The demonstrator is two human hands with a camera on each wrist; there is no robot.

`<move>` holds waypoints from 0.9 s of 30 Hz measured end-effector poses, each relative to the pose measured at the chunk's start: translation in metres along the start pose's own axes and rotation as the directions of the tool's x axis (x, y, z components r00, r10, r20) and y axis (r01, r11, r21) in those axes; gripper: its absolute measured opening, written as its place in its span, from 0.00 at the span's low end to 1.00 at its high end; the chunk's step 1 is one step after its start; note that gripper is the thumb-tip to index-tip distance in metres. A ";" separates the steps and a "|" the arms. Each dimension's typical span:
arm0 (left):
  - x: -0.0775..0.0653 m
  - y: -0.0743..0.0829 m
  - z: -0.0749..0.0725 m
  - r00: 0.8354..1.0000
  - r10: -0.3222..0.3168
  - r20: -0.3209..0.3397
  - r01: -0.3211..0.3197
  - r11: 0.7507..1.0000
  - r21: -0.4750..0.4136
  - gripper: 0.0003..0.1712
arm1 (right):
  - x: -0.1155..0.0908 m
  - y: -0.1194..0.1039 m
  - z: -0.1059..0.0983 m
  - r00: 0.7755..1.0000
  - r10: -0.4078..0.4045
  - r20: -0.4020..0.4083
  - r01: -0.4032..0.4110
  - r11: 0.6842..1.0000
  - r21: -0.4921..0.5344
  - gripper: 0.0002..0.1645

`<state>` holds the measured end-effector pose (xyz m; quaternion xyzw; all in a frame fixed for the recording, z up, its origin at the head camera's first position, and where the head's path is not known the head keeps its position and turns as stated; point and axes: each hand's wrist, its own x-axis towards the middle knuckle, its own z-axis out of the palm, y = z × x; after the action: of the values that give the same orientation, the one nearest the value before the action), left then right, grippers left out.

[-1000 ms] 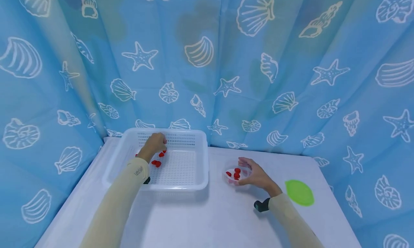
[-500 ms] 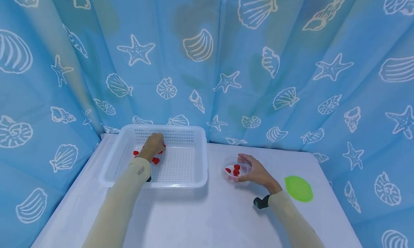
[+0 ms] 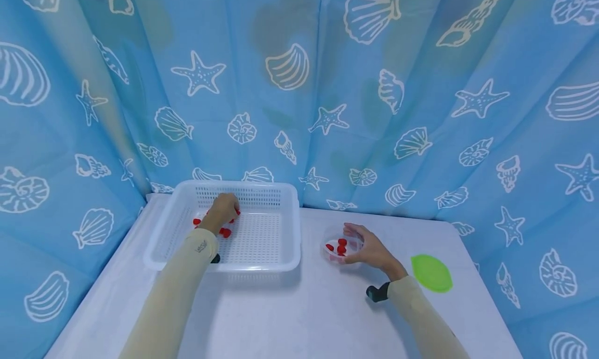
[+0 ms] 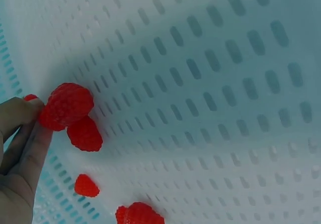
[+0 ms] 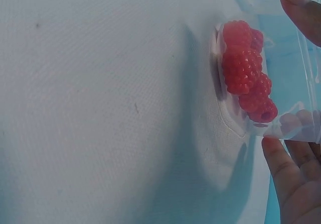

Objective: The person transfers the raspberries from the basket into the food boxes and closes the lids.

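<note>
My left hand (image 3: 223, 210) reaches down into a white perforated plastic basket (image 3: 262, 268). In the left wrist view its thumb and fingers pinch a red raspberry (image 4: 48, 119), partly hidden behind another raspberry (image 4: 72, 102). Several more lie close by on the basket floor, among them a raspberry (image 4: 85, 134) just below and a smaller one (image 4: 86, 185). My right hand (image 3: 373, 249) grips a clear plastic tub (image 5: 288, 78), thumb on one side and fingers on the other. Several raspberries (image 5: 242, 71) sit at the bottom of this tub, which stands on the table.
A flat, leaf-shaped green piece (image 3: 431, 273) lies on the white-covered table (image 3: 299, 317), right of the right hand. Behind the table and along both sides hangs a blue curtain (image 3: 262, 156) with shell prints. The basket stands near the table's back left.
My left hand has dipped slightly among the raspberries and its fingers have closed on one. The head view has shifted a little. My right hand stays on the tub.
</note>
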<state>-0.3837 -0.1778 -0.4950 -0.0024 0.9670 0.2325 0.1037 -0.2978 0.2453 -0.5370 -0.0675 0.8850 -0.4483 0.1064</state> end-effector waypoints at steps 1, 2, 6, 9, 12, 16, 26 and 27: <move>0.000 0.000 0.000 1.000 -0.005 0.000 0.005 1.000 -0.019 0.15 | 0.000 0.000 0.000 1.000 -0.002 0.001 0.002 1.000 0.002 0.67; 0.000 -0.001 0.000 1.000 -0.008 0.000 0.008 0.999 -0.038 0.16 | -0.001 -0.001 0.000 1.000 -0.003 0.001 0.003 1.000 0.002 0.67; -0.001 0.001 -0.001 1.000 0.005 -0.021 -0.007 0.994 -0.107 0.18 | -0.001 -0.003 0.001 1.000 -0.010 -0.004 0.010 1.000 -0.001 0.66; -0.002 0.005 -0.006 0.995 0.075 -0.066 -0.083 0.989 -0.123 0.16 | 0.000 -0.003 0.002 1.000 -0.015 -0.009 0.015 1.000 -0.003 0.66; -0.004 0.011 -0.011 0.979 0.167 -0.119 -0.182 0.975 -0.127 0.14 | 0.001 -0.002 0.003 1.000 -0.009 -0.010 0.009 1.000 -0.002 0.66; -0.010 0.025 -0.020 0.954 0.244 -0.174 -0.271 0.951 -0.147 0.14 | 0.000 -0.003 0.003 1.000 -0.004 -0.012 0.004 1.000 0.001 0.66; -0.041 0.059 -0.045 0.914 0.368 -0.171 -0.398 0.896 -0.198 0.15 | -0.002 -0.004 0.004 0.999 0.023 -0.026 -0.023 1.000 0.005 0.66; -0.044 0.062 -0.045 0.905 0.389 -0.172 -0.419 0.886 -0.198 0.15 | -0.002 -0.004 0.003 1.000 0.020 -0.022 -0.020 1.000 0.008 0.66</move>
<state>-0.3528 -0.1452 -0.4190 0.1724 0.9173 0.3588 -0.0102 -0.2950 0.2411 -0.5352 -0.0532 0.8850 -0.4511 0.1016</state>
